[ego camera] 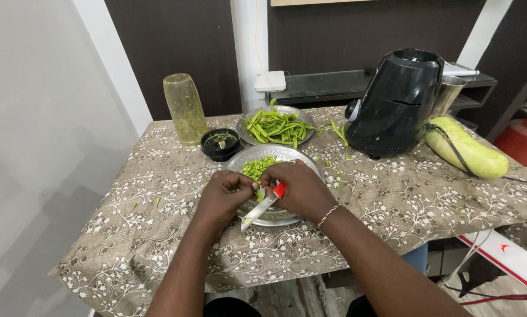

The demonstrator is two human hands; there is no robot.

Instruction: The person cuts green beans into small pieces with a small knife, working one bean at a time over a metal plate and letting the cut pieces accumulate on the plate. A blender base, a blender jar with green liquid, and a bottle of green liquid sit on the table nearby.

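**Cutting green beans over a steel plate**

Right hand [301, 191] grips a red-handled knife [264, 205], fingers curled tight. Left hand [222, 196] pinches a green bean [259, 192] at the blade, fingertips closed. Chopped pieces [257, 167] lie just beyond the fingers on the plate [301, 157]; whole beans [278, 127] farther off.

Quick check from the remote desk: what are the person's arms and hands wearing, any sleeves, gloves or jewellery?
Both forearms are bare, with no sleeves in view and no gloves. The right hand has a thin, pale beaded bracelet at the wrist. The left hand shows nothing on its wrist. No rings or watch can be made out on either hand.
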